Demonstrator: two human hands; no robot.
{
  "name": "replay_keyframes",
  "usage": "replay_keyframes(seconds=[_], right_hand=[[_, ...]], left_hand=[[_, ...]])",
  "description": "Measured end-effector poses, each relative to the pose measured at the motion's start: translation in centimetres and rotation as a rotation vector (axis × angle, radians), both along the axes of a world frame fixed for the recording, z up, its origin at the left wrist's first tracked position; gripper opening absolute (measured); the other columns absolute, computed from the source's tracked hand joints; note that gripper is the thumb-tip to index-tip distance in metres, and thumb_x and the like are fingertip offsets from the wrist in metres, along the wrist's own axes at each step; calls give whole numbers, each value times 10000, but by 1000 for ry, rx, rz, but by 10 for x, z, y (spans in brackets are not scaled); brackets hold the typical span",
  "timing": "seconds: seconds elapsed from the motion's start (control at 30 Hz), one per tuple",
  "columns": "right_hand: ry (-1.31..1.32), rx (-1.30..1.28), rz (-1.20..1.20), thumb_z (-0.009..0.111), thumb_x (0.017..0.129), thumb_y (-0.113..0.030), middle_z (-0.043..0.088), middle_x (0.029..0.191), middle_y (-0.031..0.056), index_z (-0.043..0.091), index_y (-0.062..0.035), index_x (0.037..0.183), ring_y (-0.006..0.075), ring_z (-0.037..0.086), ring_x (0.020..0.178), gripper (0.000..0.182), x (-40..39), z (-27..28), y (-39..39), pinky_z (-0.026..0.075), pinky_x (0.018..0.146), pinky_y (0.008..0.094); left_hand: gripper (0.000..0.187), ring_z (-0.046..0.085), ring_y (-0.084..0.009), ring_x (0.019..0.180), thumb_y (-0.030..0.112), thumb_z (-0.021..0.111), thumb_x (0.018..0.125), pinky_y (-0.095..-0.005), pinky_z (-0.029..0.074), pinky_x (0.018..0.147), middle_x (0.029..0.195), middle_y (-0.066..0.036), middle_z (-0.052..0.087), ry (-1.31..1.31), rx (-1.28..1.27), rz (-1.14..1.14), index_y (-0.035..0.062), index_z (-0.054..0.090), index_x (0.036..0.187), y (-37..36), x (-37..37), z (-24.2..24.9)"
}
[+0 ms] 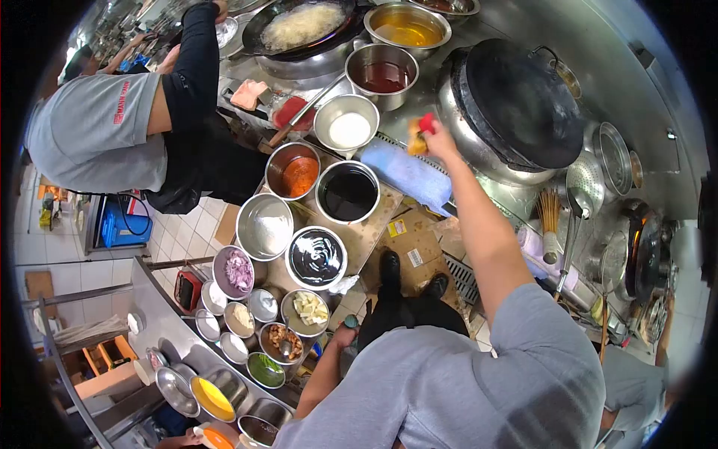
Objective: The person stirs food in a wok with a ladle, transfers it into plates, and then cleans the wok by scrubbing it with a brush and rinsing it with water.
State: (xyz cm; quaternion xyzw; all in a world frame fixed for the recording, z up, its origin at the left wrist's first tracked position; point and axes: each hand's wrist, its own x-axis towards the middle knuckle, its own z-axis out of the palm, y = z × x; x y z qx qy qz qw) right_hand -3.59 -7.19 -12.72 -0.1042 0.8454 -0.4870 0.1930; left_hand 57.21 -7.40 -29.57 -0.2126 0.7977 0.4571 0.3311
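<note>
My right hand [441, 142] reaches forward over the edge of the steel stove. Its fingers are closed on a blurred yellow-orange and red object [419, 138], too smeared to name. Just below it lies a rolled blue cloth [407, 173] along the stove's front edge, and a large black wok [523, 105] stands to its right. Low beside my body, my left hand [342, 337] is closed around a bottle with a green top [351, 322]; most of the bottle is hidden. Bowls of cut pale pieces [310, 311] and brown pieces [281, 343] stand to its left.
Pots of dark liquid [348, 191] and orange-red sauce [299, 175] stand on the left counter. Food foams in another wok [305, 27]. A co-worker [97, 135] stands at the left. Ladles and a bamboo brush [549, 217] lie at right; cardboard [419, 251] covers the floor.
</note>
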Motion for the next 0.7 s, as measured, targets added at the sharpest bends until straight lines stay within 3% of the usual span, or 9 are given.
replay_keyframes(seconds=[0.1,0.17,0.2,0.27,0.3,0.37,0.47,0.63,0.7], right_hand=[[-558,192,649,596,825,-176,625,779,29,617,-97,1031,166,622,704,222,20,41,6,493,509,355],[-129,585,822,594,831,-187,632,769,36,616,-95,1058,205,631,721,246,12,6,-2,516,586,395],[-134,586,807,594,831,-187,632,769,36,616,-95,1058,205,631,721,246,7,-9,-4,516,586,395],[390,228,-115,577,860,-197,651,920,63,563,-107,1173,233,633,849,326,-1,-26,-7,515,708,436],[391,238,-127,577,860,-197,651,920,63,563,-107,1173,233,633,849,326,2,-13,-5,515,708,436],[-431,-737,-105,543,903,-217,597,1152,80,475,-132,1284,227,581,1038,396,9,43,11,473,850,435],[-597,-1063,144,495,941,-254,503,1299,75,424,-148,1324,240,508,1157,404,33,101,66,423,939,459],[-951,-1214,24,500,930,-358,535,1261,98,425,-85,1323,270,527,1155,484,99,109,172,420,970,451],[-725,-749,-182,523,927,-305,597,1154,114,462,-48,1283,275,597,1043,443,120,87,199,490,879,431]], left_hand=[[337,581,-397,969,298,443,829,-441,452,862,1003,-247,616,59,-60,-106,21,578,966,-3,-1,8],[297,586,-396,953,247,428,834,-444,459,845,987,-241,619,144,-116,-258,25,573,969,-3,2,14],[268,586,-396,945,211,420,831,-444,460,840,969,-239,617,133,-109,-293,33,569,965,-3,1,18],[244,587,-396,938,174,411,828,-445,462,835,951,-236,616,128,-98,-339,40,566,961,-5,-2,25],[234,589,-393,931,163,415,823,-446,465,833,941,-237,613,159,-102,-281,43,569,952,-6,-2,28],[224,592,-390,923,151,418,818,-447,467,831,930,-237,610,197,-86,-240,45,571,943,-4,-1,26],[262,610,-368,904,211,460,805,-456,485,788,955,-223,630,-65,-77,-55,41,601,948,2,0,0],[247,628,-348,844,231,473,780,-435,486,728,880,-201,643,17,-45,-180,66,631,874,-1,-26,-18],[243,637,-338,814,241,479,768,-424,487,698,843,-190,649,43,-58,-222,79,646,838,-3,-41,-20]])
